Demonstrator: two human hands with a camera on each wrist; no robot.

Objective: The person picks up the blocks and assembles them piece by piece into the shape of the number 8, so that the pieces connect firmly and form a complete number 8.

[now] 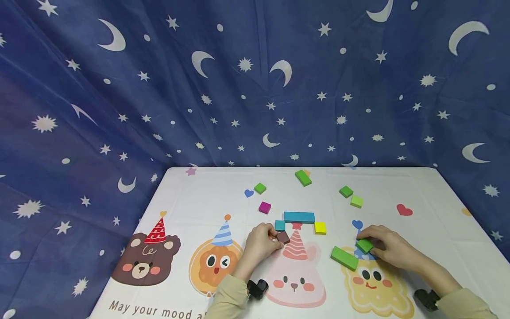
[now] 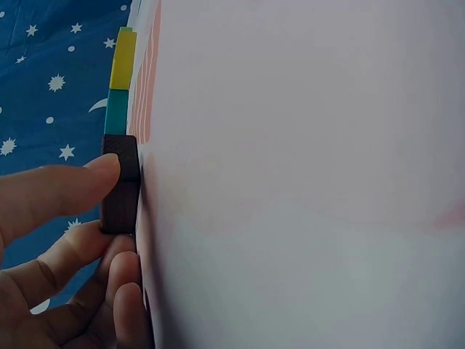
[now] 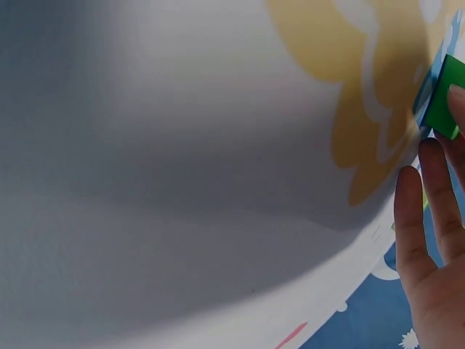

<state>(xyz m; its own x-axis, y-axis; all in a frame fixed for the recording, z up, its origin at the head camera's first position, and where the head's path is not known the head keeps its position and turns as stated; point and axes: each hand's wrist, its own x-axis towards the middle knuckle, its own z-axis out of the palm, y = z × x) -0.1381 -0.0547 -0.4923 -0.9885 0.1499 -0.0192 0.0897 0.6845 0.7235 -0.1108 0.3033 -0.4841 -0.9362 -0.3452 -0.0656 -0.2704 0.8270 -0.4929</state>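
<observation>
Long green block [image 1: 344, 258] nearest, flat on worktop [image 1: 223, 195], just left of right hand [image 1: 386, 243]. Right hand: thumb and finger pinching small green block [image 1: 364, 246], other fingers extended; best steady, well clear of left-hand work. Left hand [image 1: 259, 243]: thumb and fingertips closed on brown block [image 1: 283, 238], right beside teal block [image 1: 280, 225]. Likely aligning step: slide low, square edges, avoid nudging teal block. Beyond: yellow block [image 1: 320, 228], then long blue block [image 1: 299, 217].
</observation>
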